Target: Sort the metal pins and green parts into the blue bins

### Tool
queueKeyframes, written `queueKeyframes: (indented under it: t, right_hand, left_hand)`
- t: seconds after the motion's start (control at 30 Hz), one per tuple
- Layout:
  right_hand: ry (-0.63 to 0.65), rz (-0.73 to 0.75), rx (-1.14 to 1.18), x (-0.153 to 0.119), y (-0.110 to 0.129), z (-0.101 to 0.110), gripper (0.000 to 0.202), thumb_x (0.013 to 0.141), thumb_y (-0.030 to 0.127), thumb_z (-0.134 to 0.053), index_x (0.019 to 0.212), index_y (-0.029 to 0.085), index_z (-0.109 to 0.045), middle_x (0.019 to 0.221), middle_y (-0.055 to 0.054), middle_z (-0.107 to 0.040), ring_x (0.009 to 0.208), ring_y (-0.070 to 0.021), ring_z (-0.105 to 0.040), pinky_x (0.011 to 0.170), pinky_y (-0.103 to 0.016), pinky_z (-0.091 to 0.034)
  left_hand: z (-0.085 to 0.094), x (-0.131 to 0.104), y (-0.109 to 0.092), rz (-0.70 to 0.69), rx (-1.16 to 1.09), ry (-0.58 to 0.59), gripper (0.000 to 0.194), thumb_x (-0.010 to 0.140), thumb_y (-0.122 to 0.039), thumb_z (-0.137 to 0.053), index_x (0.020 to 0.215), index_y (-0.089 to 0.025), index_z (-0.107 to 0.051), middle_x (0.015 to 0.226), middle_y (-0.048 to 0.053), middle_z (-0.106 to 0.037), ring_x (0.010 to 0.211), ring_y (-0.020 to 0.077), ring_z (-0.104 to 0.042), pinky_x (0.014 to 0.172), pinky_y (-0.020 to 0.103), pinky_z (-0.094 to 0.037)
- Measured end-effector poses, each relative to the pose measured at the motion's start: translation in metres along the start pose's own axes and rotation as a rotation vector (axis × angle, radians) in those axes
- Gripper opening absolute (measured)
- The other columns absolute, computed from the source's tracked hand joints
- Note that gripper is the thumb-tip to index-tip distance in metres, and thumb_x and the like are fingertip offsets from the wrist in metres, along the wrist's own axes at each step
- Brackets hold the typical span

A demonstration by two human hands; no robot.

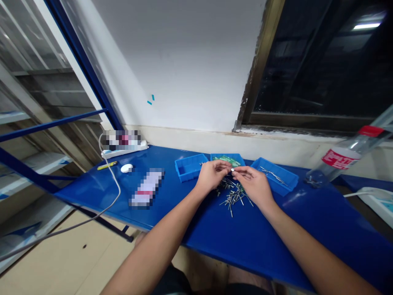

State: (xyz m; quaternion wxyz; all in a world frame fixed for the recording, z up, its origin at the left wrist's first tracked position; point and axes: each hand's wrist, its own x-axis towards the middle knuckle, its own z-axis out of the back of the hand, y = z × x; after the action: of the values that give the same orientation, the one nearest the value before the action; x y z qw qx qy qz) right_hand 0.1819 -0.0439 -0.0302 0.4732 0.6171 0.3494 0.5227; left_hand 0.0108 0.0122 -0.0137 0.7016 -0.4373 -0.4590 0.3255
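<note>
Small piece (232,169) pinched above a pile of pins (235,197)

The right hand (255,183) holds the pale piece in a narrow fingertip pinch. The left hand (211,177) meets it from nine o'clock, fingers drawn together; whether they grip it too, I can't tell. At six o'clock the metal pins lie loose on the blue table (172,196). Three blue trays surround the hands: the left tray (190,178) at nine, the middle tray (239,157) near twelve, holding green stuff (225,159), the right tray (284,190) at three. Farther toward three stands a bottle (340,157).
</note>
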Motion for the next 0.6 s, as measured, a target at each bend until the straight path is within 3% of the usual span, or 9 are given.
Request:
queueKeyframes:
  t: [0.23, 0.4, 0.6]
  right_hand:
    - [-0.041, 0.029, 0.029, 0.001, 0.003, 0.002, 0.036, 0.076, 0.048, -0.088, 0.092, 0.018, -0.075, 0.096, -0.011, -0.08, 0.088, -0.0264, -0.078, 0.082, -0.042, -0.067]
    - [-0.06, 0.035, 0.05, 0.001, 0.002, 0.003, 0.036, 0.076, 0.047, -0.088, 0.094, 0.018, -0.075, 0.096, -0.011, -0.08, 0.086, -0.0254, -0.078, 0.083, -0.043, -0.067]
    - [-0.078, 0.035, 0.008, 0.001, 0.001, 0.003, 0.038, 0.077, 0.05, -0.087, 0.095, 0.018, -0.074, 0.095, -0.01, -0.08, 0.082, -0.024, -0.077, 0.078, -0.04, -0.066]
  left_hand:
    - [-0.001, -0.001, -0.005, -0.056, -0.045, 0.021, 0.017, 0.089, -0.019, -0.076, 0.105, -0.014, -0.077, 0.101, 0.01, -0.082, 0.094, 0.021, -0.08, 0.09, 0.035, -0.065]
    - [0.0, -0.003, -0.01, -0.149, 0.059, 0.009, 0.018, 0.09, -0.023, -0.077, 0.106, -0.016, -0.077, 0.102, 0.009, -0.082, 0.095, 0.0207, -0.08, 0.091, 0.035, -0.065]
    - [-0.002, -0.003, -0.011, -0.151, 0.072, 0.052, 0.021, 0.092, -0.024, -0.075, 0.112, -0.016, -0.075, 0.108, 0.01, -0.081, 0.099, 0.0216, -0.079, 0.091, 0.037, -0.065]
